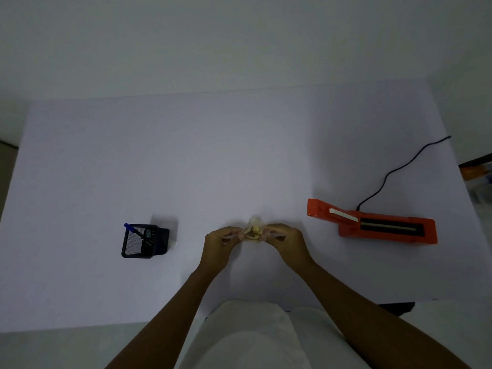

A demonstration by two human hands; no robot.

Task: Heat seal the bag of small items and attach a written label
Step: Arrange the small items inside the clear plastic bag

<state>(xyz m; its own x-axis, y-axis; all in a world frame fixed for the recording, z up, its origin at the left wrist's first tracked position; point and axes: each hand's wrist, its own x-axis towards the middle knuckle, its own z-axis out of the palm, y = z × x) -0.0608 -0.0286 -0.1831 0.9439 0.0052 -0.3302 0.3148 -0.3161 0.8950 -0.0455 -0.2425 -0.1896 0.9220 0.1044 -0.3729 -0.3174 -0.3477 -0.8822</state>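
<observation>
Presently: bag (254, 230) of small items held at counter (213, 155) centre, left hand (221, 242) and right hand (286, 242) grip pinched on its mouth, likely flattening for orange sealer (372, 222) at right.

Plain packing desk: white tabletop (186, 161), orange heat sealer (372, 222) with cord, mesh pen holder (138, 242).
</observation>
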